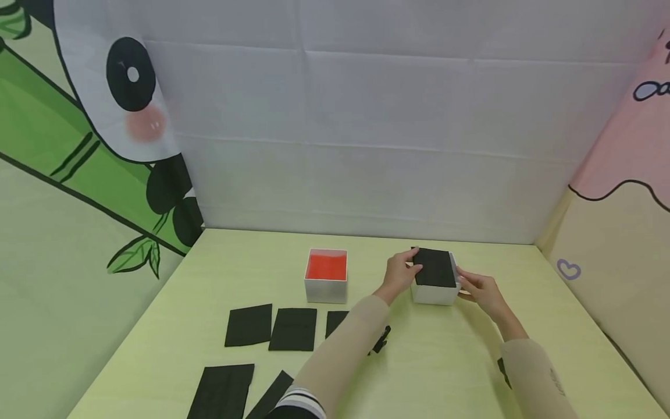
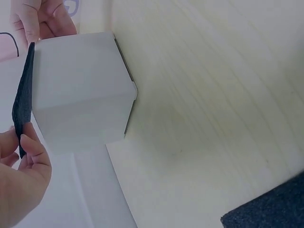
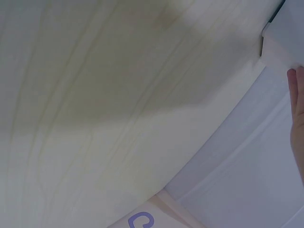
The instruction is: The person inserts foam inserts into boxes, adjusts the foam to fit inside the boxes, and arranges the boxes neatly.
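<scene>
In the head view a white box (image 1: 435, 295) stands at the back right of the table, with a black felt-like sheet (image 1: 435, 269) over its top. My left hand (image 1: 399, 272) pinches the sheet's left edge between thumb and fingers. The left wrist view shows the sheet (image 2: 24, 90) nearly edge-on along the box's top, one end in the left hand's (image 2: 28, 166) grip. My right hand (image 1: 484, 292) rests against the box's right side, and its extended fingers (image 3: 293, 88) touch the box in the right wrist view. The sheet hides the inside of the box.
Left of the covered box stands another white box (image 1: 327, 291), its inside red. Black sheets lie toward the front left, including a left one (image 1: 248, 326), a middle one (image 1: 293, 329) and a nearer one (image 1: 222, 393). The left sleeve (image 1: 340, 349) partly covers others. A white backdrop (image 1: 366, 145) rises behind.
</scene>
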`<state>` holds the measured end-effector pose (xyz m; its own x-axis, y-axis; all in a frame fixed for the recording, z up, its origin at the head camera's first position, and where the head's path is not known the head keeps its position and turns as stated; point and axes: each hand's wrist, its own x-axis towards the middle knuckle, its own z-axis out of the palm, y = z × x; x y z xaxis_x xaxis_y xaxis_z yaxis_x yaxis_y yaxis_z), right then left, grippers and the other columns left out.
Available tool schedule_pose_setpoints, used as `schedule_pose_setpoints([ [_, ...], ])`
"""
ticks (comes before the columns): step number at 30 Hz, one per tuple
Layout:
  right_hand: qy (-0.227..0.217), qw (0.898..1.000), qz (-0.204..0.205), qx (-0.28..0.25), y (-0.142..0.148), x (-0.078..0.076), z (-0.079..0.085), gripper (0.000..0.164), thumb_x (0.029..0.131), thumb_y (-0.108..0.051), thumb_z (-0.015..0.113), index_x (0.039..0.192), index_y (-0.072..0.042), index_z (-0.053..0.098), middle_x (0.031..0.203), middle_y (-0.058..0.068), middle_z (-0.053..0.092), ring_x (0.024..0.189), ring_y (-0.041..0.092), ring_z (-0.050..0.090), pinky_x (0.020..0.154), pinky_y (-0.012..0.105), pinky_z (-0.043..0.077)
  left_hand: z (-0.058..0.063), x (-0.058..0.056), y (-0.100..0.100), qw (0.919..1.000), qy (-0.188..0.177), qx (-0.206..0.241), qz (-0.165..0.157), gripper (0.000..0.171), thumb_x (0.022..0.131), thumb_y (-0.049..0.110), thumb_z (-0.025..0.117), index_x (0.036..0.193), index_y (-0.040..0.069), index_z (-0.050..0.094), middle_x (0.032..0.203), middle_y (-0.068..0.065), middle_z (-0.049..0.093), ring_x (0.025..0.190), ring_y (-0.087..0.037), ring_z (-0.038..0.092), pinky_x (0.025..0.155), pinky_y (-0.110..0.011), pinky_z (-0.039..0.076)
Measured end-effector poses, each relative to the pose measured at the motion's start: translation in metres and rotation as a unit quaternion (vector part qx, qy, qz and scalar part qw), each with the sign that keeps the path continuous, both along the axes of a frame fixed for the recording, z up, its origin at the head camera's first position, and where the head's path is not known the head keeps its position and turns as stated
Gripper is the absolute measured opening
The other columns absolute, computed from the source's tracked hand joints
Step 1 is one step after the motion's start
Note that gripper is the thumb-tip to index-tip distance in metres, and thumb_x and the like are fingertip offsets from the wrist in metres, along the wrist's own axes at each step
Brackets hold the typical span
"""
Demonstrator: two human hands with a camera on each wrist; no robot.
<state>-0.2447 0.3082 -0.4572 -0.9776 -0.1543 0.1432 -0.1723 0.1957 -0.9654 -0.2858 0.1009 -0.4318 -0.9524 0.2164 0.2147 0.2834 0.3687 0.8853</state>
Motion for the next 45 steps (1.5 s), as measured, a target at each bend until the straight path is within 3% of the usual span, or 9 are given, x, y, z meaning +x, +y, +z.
schedule_pose_setpoints([
  [20,-0.008,1.0,-0.009,-0.003,0.002,-0.003,-0.002,0.041,0.093,-0.004,0.044,0.126,0.017,0.032,0.128,0.034,0.03,0.085,-0.002,0.056,0.077,0.035,0.046,-0.001,-0.008,0.018,0.9944,-0.035,0.07,0.071,0.045,0.078,0.0,0.066,0.121,-0.005,0.052,0.084,-0.008,0.058,0.064,-0.012,0.06,0.048,-0.02,0.047],
  [27,-0.006,1.0,-0.012,-0.001,0.0,0.0,-0.001,0.04,0.093,-0.004,0.045,0.126,0.017,0.033,0.128,0.033,0.031,0.086,0.0,0.056,0.076,0.032,0.046,-0.004,-0.009,0.018,0.9965,-0.015,0.035,0.074,0.043,0.077,0.003,0.068,0.116,-0.008,0.054,0.081,-0.009,0.058,0.06,-0.012,0.058,0.052,-0.019,0.045],
  [29,-0.004,1.0,-0.013,0.002,0.0,0.0,-0.001,0.041,0.093,-0.004,0.045,0.126,0.017,0.033,0.128,0.033,0.031,0.087,0.0,0.056,0.077,0.033,0.046,-0.01,-0.011,0.02,0.9959,0.019,0.012,0.087,0.042,0.076,0.004,0.07,0.114,-0.008,0.056,0.078,-0.006,0.058,0.06,-0.008,0.056,0.054,-0.018,0.045],
  [32,-0.004,1.0,-0.015,0.002,0.0,0.001,-0.002,0.041,0.093,-0.004,0.045,0.126,0.017,0.033,0.128,0.033,0.031,0.086,-0.001,0.056,0.077,0.034,0.046,-0.078,-0.061,0.036,0.992,0.079,0.011,0.098,0.045,0.076,0.02,0.073,0.113,-0.002,0.059,0.075,0.003,0.056,0.056,-0.002,0.052,0.052,-0.016,0.042],
  [35,-0.004,1.0,-0.014,0.001,0.0,0.001,-0.003,0.04,0.093,-0.002,0.045,0.126,0.017,0.033,0.128,0.034,0.031,0.086,-0.002,0.055,0.077,0.035,0.045,-0.102,-0.078,0.042,0.9887,0.109,-0.009,0.103,0.047,0.075,0.028,0.072,0.112,0.0,0.061,0.076,0.004,0.056,0.057,-0.003,0.05,0.053,-0.018,0.04],
  [36,-0.002,1.0,-0.015,0.0,0.0,0.001,-0.003,0.04,0.093,-0.001,0.045,0.126,0.017,0.033,0.128,0.034,0.031,0.085,-0.002,0.055,0.077,0.036,0.045,-0.102,-0.08,0.04,0.9913,0.093,0.001,0.092,0.044,0.075,0.028,0.072,0.108,0.001,0.062,0.074,0.004,0.055,0.056,-0.003,0.049,0.053,-0.018,0.04],
  [39,0.002,1.0,-0.017,-0.001,-0.001,0.001,-0.003,0.04,0.092,-0.001,0.045,0.126,0.017,0.033,0.127,0.035,0.031,0.085,-0.002,0.056,0.077,0.037,0.045,-0.038,-0.033,0.026,0.9956,0.035,-0.016,0.085,0.03,0.077,0.013,0.071,0.1,-0.004,0.063,0.074,-0.004,0.055,0.061,-0.011,0.049,0.056,-0.022,0.041],
  [41,0.002,1.0,-0.022,-0.001,-0.001,0.001,-0.003,0.04,0.092,-0.001,0.046,0.126,0.017,0.033,0.126,0.035,0.032,0.084,-0.001,0.056,0.077,0.037,0.045,-0.024,-0.024,0.021,0.9969,-0.006,-0.008,0.078,0.025,0.075,0.009,0.072,0.096,-0.003,0.065,0.072,-0.005,0.054,0.062,-0.014,0.048,0.056,-0.024,0.041],
  [45,-0.001,1.0,-0.025,-0.003,0.0,0.0,-0.002,0.041,0.092,-0.001,0.046,0.126,0.016,0.034,0.124,0.037,0.034,0.083,0.0,0.057,0.076,0.036,0.046,-0.036,-0.033,0.024,0.9966,0.018,-0.006,0.08,0.027,0.076,0.018,0.073,0.093,-0.002,0.065,0.071,-0.001,0.052,0.064,-0.012,0.047,0.057,-0.024,0.039],
])
